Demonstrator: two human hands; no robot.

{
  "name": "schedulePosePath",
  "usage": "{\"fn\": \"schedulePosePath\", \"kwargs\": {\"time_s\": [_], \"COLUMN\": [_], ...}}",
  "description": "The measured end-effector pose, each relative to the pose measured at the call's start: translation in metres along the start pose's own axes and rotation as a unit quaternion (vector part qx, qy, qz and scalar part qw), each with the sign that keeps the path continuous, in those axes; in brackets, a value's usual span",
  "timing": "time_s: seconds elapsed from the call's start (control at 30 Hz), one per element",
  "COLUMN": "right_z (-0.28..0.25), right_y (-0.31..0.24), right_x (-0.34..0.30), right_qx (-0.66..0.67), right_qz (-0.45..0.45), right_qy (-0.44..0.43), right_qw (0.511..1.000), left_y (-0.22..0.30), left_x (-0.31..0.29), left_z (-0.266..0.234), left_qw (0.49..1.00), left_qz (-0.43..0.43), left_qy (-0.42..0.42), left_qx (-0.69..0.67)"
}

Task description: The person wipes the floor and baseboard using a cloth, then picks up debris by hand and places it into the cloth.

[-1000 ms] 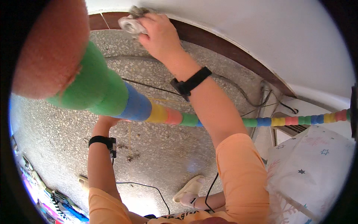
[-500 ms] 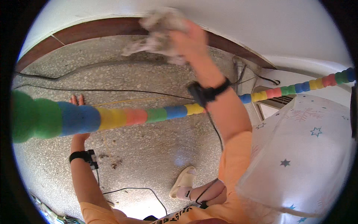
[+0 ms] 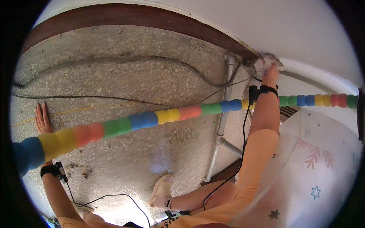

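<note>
A crumpled, dirty whitish rag (image 3: 266, 64) is bunched in my right hand (image 3: 272, 73), against the right end of the dark red-brown baseboard (image 3: 152, 18), by the white wall's corner. The fingers are mostly hidden by the rag. My left hand (image 3: 43, 119) lies flat on the speckled stone floor (image 3: 152, 83) at the left, fingers stretched out and holding nothing. Across the view, in front of both arms, runs a rod with foam rings in several colours (image 3: 142, 120); it covers part of the left hand and wrist.
Dark cables (image 3: 125, 60) and a thin yellow cord (image 3: 91, 109) lie along the floor. A grey metal pipe (image 3: 228, 83) stands right of centre. A translucent cover with star prints (image 3: 304, 171) hangs at the right. Dark debris (image 3: 85, 173) lies near my left wrist.
My right hand has moved right with the rag, along the baseboard to its corner. The view has shifted right, and the left hand stays flat on the floor.
</note>
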State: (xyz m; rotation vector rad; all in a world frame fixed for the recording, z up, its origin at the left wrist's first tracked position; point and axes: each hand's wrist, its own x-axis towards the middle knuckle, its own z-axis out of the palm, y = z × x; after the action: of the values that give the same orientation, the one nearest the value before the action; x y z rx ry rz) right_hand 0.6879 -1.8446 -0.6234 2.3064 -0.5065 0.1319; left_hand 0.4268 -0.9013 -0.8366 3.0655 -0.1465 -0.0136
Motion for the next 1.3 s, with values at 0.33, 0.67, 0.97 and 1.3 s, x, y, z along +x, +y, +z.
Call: {"fn": "schedulePosePath", "kwargs": {"time_s": [0.33, 0.67, 0.97, 1.3], "right_z": [-0.097, -0.194, -0.136, -0.346], "right_y": [-0.152, -0.235, -0.336, -0.455], "right_x": [-0.059, -0.198, -0.184, -0.284], "right_qx": [0.297, 0.805, 0.331, 0.455], "right_qz": [-0.001, 0.063, 0.049, -0.399], "right_qy": [-0.044, -0.051, -0.203, -0.001], "right_qw": [0.954, 0.588, 0.920, 0.796], "left_y": [-0.021, -0.001, 0.019, 0.001], "left_x": [-0.011, -0.010, 0.001, 0.002], "left_z": [-0.015, -0.038, -0.033, -0.034], "left_qw": [1.000, 0.995, 0.995, 0.988], "left_qz": [0.005, -0.052, -0.043, -0.009], "left_qy": [-0.011, -0.080, -0.085, -0.121], "left_qx": [-0.011, -0.022, -0.009, 0.098]}}
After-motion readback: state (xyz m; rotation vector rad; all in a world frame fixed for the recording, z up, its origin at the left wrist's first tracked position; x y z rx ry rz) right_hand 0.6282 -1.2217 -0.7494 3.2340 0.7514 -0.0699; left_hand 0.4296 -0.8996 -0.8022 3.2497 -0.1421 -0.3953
